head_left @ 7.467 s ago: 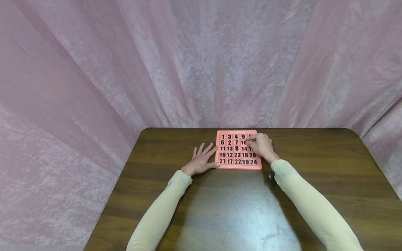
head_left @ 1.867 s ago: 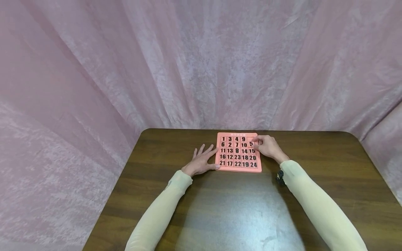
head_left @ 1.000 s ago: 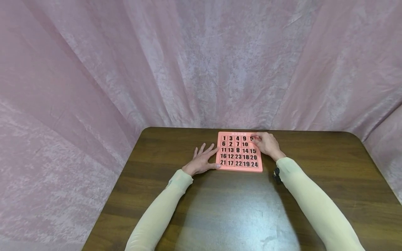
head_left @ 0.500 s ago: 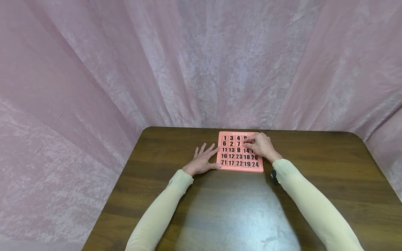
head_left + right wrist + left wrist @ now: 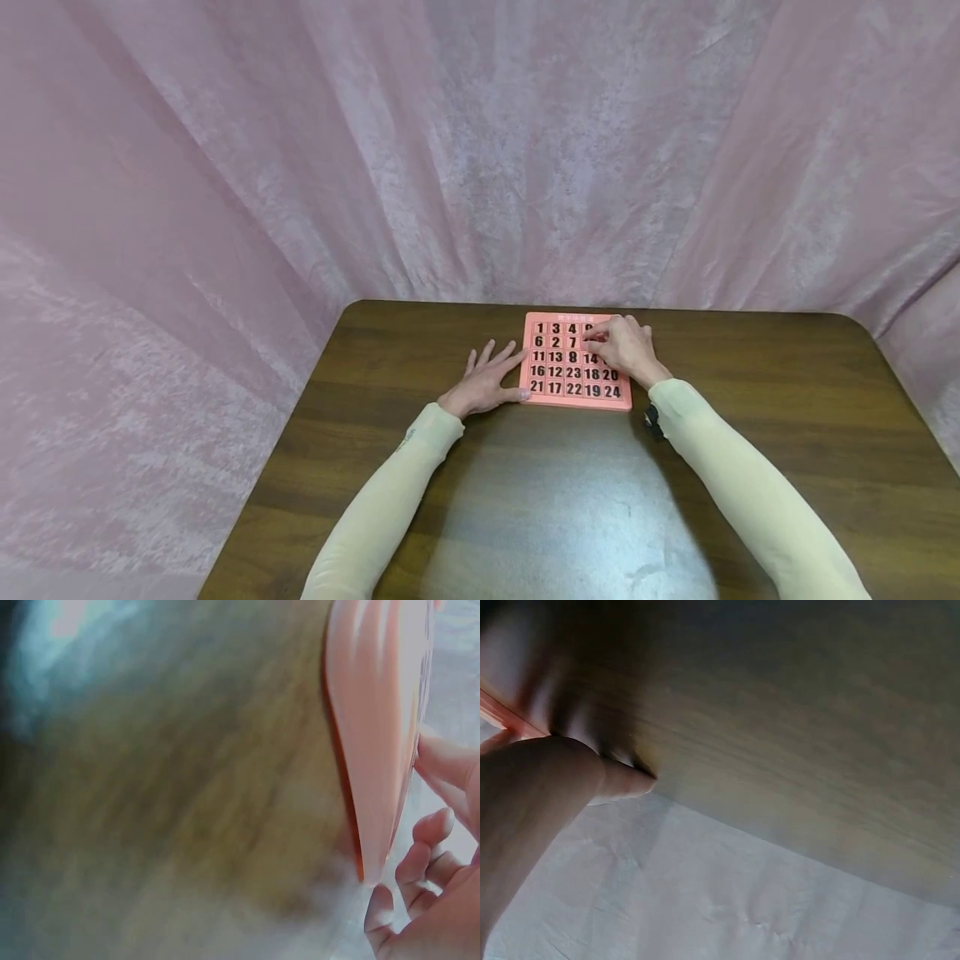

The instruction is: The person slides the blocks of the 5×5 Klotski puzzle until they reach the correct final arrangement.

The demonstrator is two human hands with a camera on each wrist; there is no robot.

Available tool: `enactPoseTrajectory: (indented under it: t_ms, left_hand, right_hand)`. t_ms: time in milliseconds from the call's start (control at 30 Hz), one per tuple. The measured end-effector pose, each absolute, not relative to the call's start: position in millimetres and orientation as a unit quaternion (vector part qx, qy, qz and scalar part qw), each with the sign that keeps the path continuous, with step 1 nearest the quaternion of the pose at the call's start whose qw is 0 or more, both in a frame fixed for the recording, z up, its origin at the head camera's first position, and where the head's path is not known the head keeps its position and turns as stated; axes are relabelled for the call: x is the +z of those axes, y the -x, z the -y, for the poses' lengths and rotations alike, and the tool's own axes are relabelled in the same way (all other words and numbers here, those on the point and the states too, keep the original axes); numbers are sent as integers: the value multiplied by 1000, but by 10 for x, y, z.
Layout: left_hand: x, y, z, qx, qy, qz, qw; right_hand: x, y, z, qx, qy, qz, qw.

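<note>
A pink number sliding puzzle (image 5: 576, 401) lies flat on the table, its tiles bearing black numbers in rows. My left hand (image 5: 482, 389) rests on the wood with fingers spread, thumb and fingertips touching the puzzle's left edge. Over the upper right of the puzzle, my right hand (image 5: 628, 347) has thumb and index finger closed around a tile in the second row, right of the 7. That hand hides the tile's number and the right-hand tiles of the upper rows. The right wrist view shows the puzzle's edge (image 5: 367, 735) beside the bent fingers (image 5: 414, 862).
The brown wooden table (image 5: 765, 400) has rounded far corners. Pink velvet curtain (image 5: 480, 150) hangs right behind its far edge. A black wrist device (image 5: 652, 422) sits under the right sleeve. Light glares off the table's front middle.
The 5 tile went up into the top right corner, leaving a gap below it. My right hand then shifted left onto the second-row tile. The left hand keeps its place.
</note>
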State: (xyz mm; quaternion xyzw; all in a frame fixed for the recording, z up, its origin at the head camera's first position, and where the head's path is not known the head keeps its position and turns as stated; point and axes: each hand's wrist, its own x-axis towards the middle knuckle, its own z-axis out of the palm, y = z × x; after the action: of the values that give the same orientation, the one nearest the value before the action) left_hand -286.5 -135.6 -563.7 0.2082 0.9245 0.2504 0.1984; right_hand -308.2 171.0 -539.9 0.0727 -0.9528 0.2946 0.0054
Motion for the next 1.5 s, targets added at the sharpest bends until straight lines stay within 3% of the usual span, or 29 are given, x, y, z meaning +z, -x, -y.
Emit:
enactPoseTrajectory:
  t_ms: [400,933,1200,1500]
  left_hand:
    - [-5582,2815,1350,247,-209,-925,197]
    - [-5603,2840,1347,242,-211,-927,193]
    - [-5637,2834,1344,241,-217,-926,192]
    - [-5631,2835,1357,242,-222,-926,185]
  right_hand:
    - [-5394,3030,-1888,330,-3,944,-7]
    - [-5355,3062,-1663,282,60,958,-5]
    - [-5373,3010,-1740,331,41,943,-15]
    - [-5374,3062,-1859,352,-63,934,-28]
